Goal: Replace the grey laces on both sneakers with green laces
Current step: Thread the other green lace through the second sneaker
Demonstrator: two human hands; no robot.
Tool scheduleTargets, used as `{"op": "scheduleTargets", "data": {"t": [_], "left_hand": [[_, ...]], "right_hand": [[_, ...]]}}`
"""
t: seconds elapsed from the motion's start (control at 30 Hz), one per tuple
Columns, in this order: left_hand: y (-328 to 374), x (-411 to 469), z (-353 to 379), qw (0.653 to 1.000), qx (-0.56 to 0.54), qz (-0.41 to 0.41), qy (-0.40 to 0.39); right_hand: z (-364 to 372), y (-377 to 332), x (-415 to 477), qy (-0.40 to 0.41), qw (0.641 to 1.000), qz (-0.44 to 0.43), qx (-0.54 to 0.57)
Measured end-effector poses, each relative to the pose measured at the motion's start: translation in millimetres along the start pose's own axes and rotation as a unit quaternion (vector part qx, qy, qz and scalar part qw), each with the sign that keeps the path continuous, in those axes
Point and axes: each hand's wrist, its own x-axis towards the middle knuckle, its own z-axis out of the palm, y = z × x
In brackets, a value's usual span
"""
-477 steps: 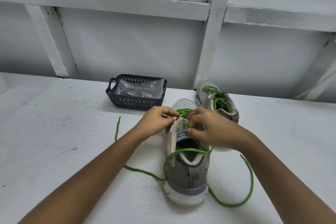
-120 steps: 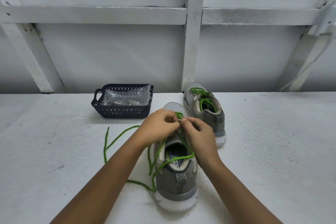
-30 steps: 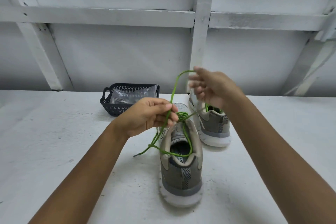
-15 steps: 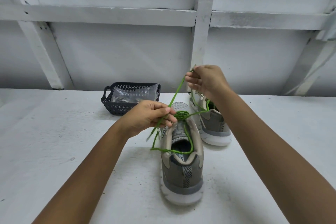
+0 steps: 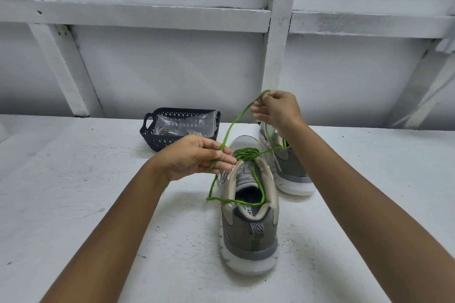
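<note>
A grey sneaker [image 5: 250, 231] stands heel toward me on the white table [image 5: 73, 192]. A green lace [image 5: 232, 128] is threaded across its eyelets, and one strand loops over the shoe's opening. My left hand [image 5: 197, 157] pinches the lace just left of the tongue. My right hand [image 5: 277, 109] is raised above and behind the shoe, holding the lace's upper end so it runs taut between both hands. A second grey sneaker [image 5: 290, 167] with green lacing stands behind to the right, partly hidden by my right forearm.
A dark plastic basket [image 5: 152, 136] holding a clear plastic bag with grey laces sits at the back left, near the white panelled wall [image 5: 172, 69]. White beams cross the wall.
My right hand has shifted slightly right and kept the lace raised. The slack on the left has been drawn up, and the loop beside the shoe is smaller. My left hand stays pinched on the lace.
</note>
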Motion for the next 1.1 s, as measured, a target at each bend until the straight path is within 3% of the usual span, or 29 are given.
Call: {"op": "scheduleTargets", "data": {"t": [0.07,0.1,0.17,0.23,0.33,0.53,0.7,0.8,0.97,1.1], "left_hand": [[-2.0,3.7,2.7,0.998,-0.033,0.0,0.053],[-3.1,6.3,4.0,0.996,-0.049,0.001,0.081],[-6.4,11.7,6.6,0.99,-0.06,0.003,0.127],[-10.3,16.2,9.3,0.985,-0.044,0.007,0.165],[-15.2,20.7,15.6,0.977,-0.061,0.009,0.204],[-22.2,24.0,25.4,0.966,-0.121,0.024,0.227],[-24.3,23.7,30.9,0.97,-0.127,0.029,0.206],[-26.1,23.5,32.2,0.973,-0.094,0.04,0.209],[-32.5,25.7,36.5,0.966,-0.007,0.076,0.245],[-34.8,27.9,40.4,0.962,-0.02,0.098,0.256]], "right_hand": [[-1.7,2.9,-6.7,-0.053,0.983,0.002,-0.174],[-3.6,4.2,-11.0,-0.086,0.954,-0.011,-0.287],[-5.2,5.5,-22.9,-0.15,0.861,-0.058,-0.482],[-1.3,7.7,-36.8,-0.192,0.784,-0.087,-0.583],[2.0,16.7,-49.5,-0.217,0.748,-0.074,-0.623],[-2.3,36.3,-54.2,-0.214,0.801,-0.02,-0.559],[-12.3,46.0,-59.3,-0.181,0.904,0.052,-0.383],[-16.2,52.2,-62.6,-0.163,0.947,0.075,-0.265],[-17.7,57.4,-64.4,-0.153,0.961,0.082,-0.215],[-17.6,58.7,-65.0,-0.15,0.964,0.082,-0.202]]}}
